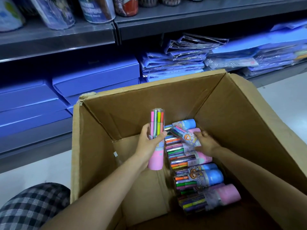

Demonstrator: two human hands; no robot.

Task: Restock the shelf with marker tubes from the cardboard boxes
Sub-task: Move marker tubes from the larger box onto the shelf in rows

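An open cardboard box [240, 123] stands on the floor before the shelf. Inside it, several marker tubes [197, 178] with pink or blue bases lie in a row along the right side. My left hand [150, 141] grips an upright pink-based marker tube [156, 156] above the box's left half, its clear top full of coloured markers. My right hand [205, 143] reaches into the box and holds a tilted pink-capped tube [186, 136] near the far end of the row. The grey shelf [191, 22] runs across the top of the view.
Large printed tubes [98, 9] stand on the upper grey shelf. Below it lie blue flat boxes [96, 77] at left and stacked plastic-wrapped blue packs [174, 67] at right. My knee in checked cloth [31, 208] is at bottom left. White floor [285, 100] surrounds the box.
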